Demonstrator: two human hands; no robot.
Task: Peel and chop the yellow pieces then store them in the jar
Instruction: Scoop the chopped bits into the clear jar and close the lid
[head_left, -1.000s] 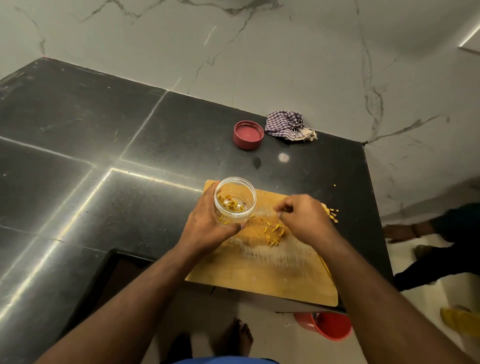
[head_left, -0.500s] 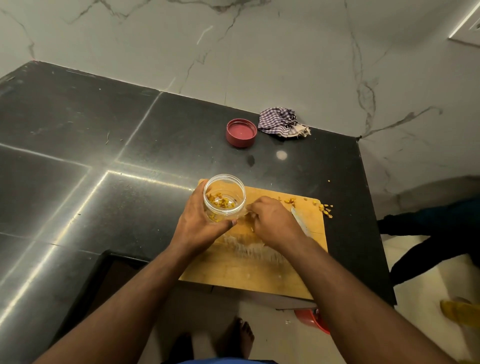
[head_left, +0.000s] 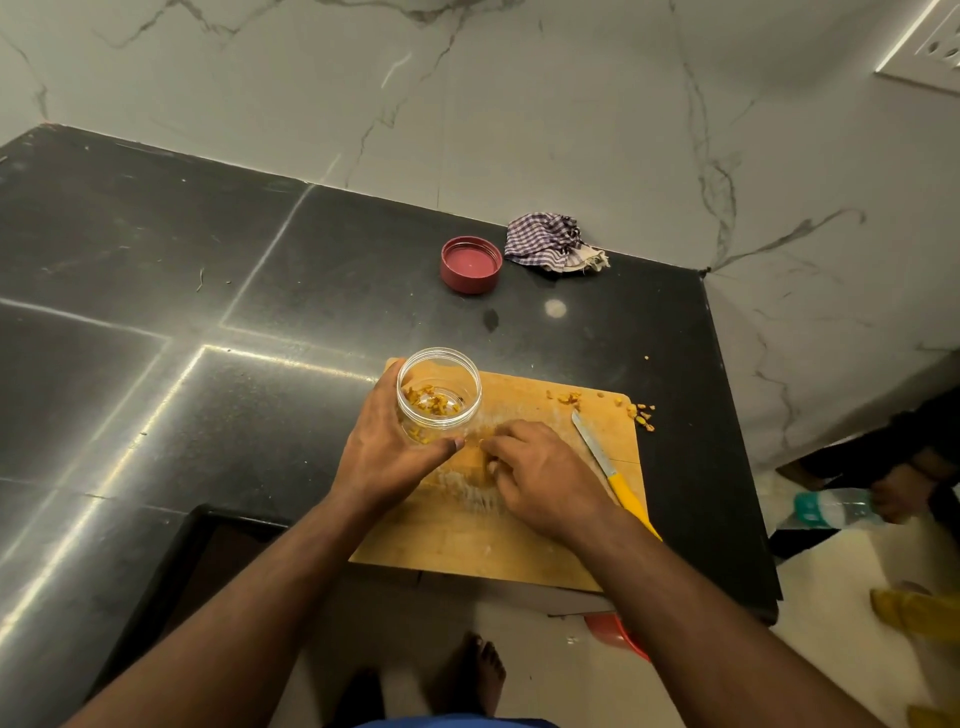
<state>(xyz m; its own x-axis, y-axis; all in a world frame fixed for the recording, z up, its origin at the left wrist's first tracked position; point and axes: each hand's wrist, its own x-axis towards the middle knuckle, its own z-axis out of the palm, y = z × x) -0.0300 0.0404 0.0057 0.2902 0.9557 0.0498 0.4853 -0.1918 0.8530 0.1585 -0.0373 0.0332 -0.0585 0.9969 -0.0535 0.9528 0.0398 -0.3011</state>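
Clear jar (head_left: 439, 395) tilted, mouth toward the camera, in left hand's (head_left: 387, 457) grip; right hand (head_left: 540, 475) curled, contents unclear

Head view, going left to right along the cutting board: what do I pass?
Left hand gripping the jar → right hand with fingers down on the board → yellow-handled knife → loose yellow pieces at the board's right edge.

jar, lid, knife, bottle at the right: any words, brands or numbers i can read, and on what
No text can be read anywhere.
Jar: clear wall, no label shows.
Lid: plain red, no mark shows.
Knife: plain blade and yellow handle, no brand shows.
Bottle: it has a teal label, but that is too blurred to read.
Cloth: a check pattern only.
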